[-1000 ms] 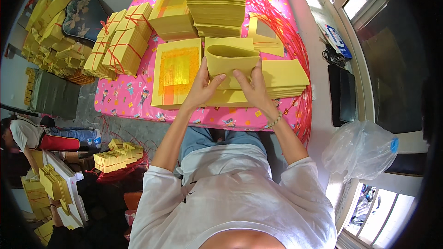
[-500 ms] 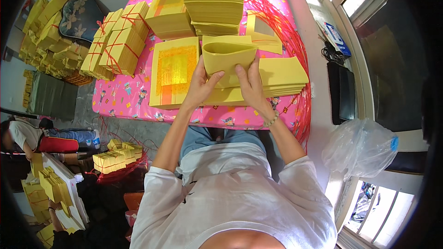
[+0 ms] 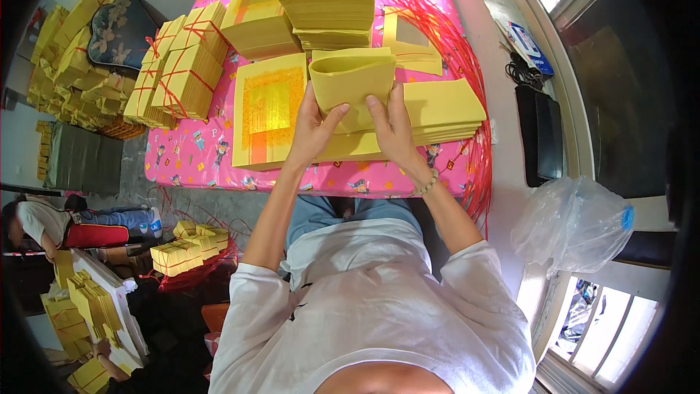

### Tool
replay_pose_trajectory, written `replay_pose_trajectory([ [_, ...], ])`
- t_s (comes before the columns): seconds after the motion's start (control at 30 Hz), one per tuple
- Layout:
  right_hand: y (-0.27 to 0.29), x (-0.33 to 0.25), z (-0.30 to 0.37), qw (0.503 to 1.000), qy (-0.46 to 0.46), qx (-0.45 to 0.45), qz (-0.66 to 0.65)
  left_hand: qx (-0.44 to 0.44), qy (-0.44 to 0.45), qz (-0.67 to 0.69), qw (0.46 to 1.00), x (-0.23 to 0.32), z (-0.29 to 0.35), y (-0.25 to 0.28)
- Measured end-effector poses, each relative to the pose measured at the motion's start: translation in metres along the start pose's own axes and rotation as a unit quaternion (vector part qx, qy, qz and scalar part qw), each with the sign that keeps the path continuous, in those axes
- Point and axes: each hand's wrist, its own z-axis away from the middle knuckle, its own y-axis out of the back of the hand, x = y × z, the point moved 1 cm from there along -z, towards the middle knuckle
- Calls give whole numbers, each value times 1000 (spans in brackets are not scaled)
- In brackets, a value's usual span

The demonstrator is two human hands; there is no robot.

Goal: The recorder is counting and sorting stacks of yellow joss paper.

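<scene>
Between my left hand [image 3: 315, 130] and my right hand [image 3: 393, 128] is a folded sheaf of yellow paper [image 3: 353, 87], its upper edge bowed into a loop. Both thumbs press on its near face while the other fingers lie behind it. The sheaf is held over low piles of yellow paper [image 3: 446, 102] at the near side of the table. Left of my left hand, a sheet with a gold and orange patch [image 3: 271, 106] tops a pile. A tall yellow paper stack [image 3: 321, 0] stands just beyond the sheaf.
A pink patterned cover [image 3: 191, 157] spreads under the papers. Tied yellow bundles [image 3: 186, 76] stand left, and red strands [image 3: 467, 66] trail along the right edge. A plastic bag [image 3: 572, 226] hangs by the window. At lower left, another person's hand [image 3: 102, 349] is near yellow papers.
The view has shifted slightly. My hands keep the folded sheaf in nearly the same place and grip. At lower left, the other person's hand has moved.
</scene>
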Motion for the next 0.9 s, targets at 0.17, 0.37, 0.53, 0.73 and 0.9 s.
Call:
replay_pose_trajectory([
  [0.17, 0, 4, 3, 1000, 15, 1, 12, 4, 8, -9, 1000, -3, 2, 0],
  [0.37, 0, 8, 5, 1000, -10, -1, -21, 18, 8, -4, 1000, -3, 2, -3],
  [0.53, -4, 9, 5, 998, -10, 35, -54, 29, 8, -8, 1000, -4, 2, -2],
  [0.73, -2, 9, 3, 995, -19, 35, -93, 24, 2, -29, 999, 10, 4, -4],
  [0.9, 3, -6, 0, 992, -17, 19, -121, 48, -32, 6, 998, 25, -3, 1],
])
